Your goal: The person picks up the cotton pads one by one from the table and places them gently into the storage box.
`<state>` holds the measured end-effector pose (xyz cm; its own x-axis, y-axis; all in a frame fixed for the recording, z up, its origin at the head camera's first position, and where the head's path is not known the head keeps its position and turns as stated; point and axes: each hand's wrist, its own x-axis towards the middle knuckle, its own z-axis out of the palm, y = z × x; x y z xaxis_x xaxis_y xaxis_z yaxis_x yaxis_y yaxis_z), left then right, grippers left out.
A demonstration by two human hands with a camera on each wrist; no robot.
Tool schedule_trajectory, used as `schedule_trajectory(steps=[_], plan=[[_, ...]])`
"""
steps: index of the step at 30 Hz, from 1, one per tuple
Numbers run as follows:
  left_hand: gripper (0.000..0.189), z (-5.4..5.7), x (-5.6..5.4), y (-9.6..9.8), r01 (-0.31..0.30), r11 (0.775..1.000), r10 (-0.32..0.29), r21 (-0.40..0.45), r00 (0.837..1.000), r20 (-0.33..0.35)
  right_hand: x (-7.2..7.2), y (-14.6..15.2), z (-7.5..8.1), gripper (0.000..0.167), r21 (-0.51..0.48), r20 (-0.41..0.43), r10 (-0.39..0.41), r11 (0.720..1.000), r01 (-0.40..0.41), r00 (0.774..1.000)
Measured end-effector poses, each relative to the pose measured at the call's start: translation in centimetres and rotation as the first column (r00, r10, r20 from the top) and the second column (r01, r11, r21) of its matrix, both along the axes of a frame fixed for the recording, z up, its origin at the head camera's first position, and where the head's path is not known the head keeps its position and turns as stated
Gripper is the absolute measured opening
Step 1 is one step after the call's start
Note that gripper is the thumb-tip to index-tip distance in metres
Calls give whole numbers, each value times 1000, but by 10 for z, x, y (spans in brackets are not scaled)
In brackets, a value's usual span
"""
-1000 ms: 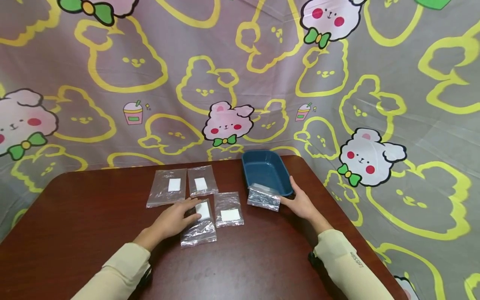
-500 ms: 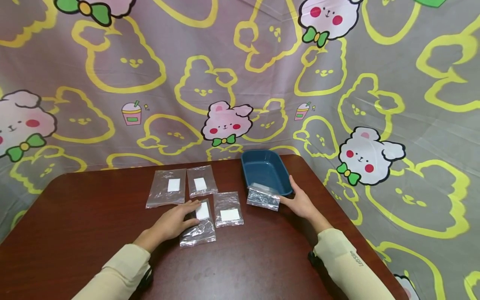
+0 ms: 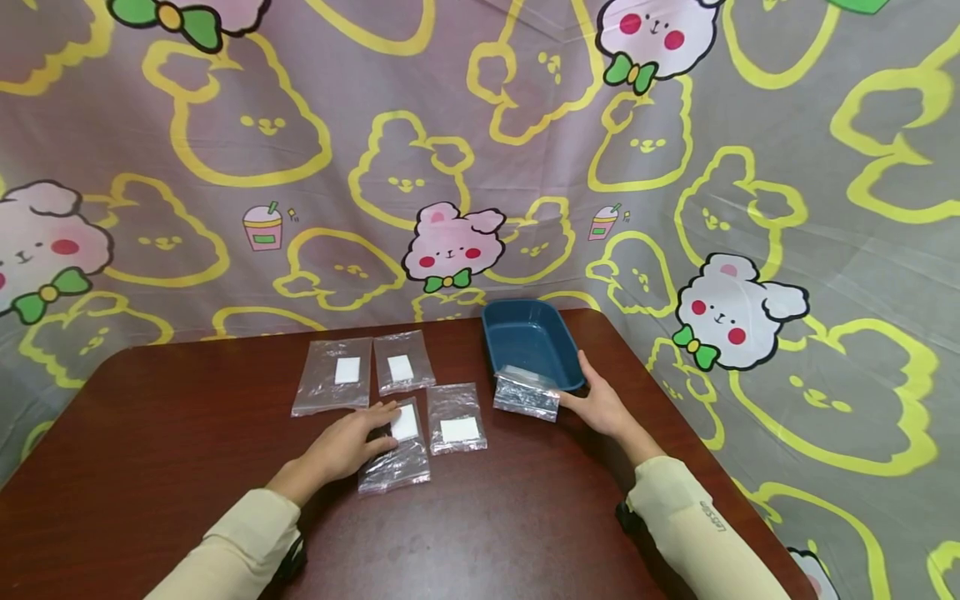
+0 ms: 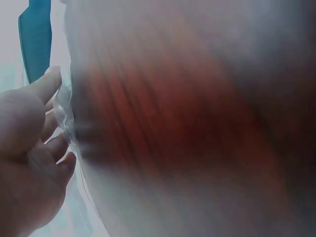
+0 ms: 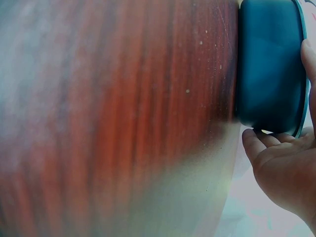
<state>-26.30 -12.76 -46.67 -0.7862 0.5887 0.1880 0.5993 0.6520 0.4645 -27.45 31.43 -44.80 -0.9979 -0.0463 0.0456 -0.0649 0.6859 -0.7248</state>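
Note:
In the head view my left hand [image 3: 348,442] rests with its fingers extended on a clear zip-lock bag [image 3: 396,467]. A flat white piece [image 3: 406,422] shows inside that bag, partly covered by my fingertips. My right hand [image 3: 600,404] spreads over the near right corner of a blue plastic tray [image 3: 491,346], fingers along its side and thumb at the front. The right wrist view shows those fingers touching the tray's wall [image 5: 271,64]. Another clear bag [image 3: 527,398] overlaps the tray's near rim, beside my right thumb; whether it hangs over the rim or leans there, I cannot tell.
Two clear bags with white pieces lie farther back, a wide one [image 3: 318,379] and a narrower one [image 3: 405,342]. One more bag [image 3: 453,404] lies right of my left hand. The dark red wooden table [image 3: 480,533] ends at a patterned cloth [image 3: 525,150] behind and on the right.
My left hand and the bag under it have shifted very slightly toward the left. The right hand and the tray look unchanged.

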Motion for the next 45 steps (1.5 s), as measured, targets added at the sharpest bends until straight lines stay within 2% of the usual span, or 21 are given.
schedule_trajectory(steps=[8, 14, 18, 23, 30, 45], plan=[[44, 0, -1, 2, -19, 1000, 19, 5, 1000, -10, -1, 2, 0, 103, 4, -2, -3, 1000, 3, 1000], [38, -2, -1, 4, -28, 999, 30, 23, 995, -94, -1, 3, 0, 105, 1, -3, -5, 1000, 5, 1000], [34, -3, -1, 5, -56, 998, 60, 37, 989, -135, 0, 3, 0, 105, 3, -5, -7, 1000, 7, 1000], [27, -5, 0, 7, -96, 992, 107, 84, 984, -140, -1, 3, -1, 106, 19, 1, -9, 1000, 9, 1000], [21, -6, 0, 7, -114, 986, 132, 123, 979, -156, 0, 0, 0, 104, 4, 2, -3, 1000, 3, 1000], [20, -4, 2, 7, -110, 981, 135, 162, 979, -154, 2, 0, 2, 105, -6, 10, -8, 1000, 8, 1000]])
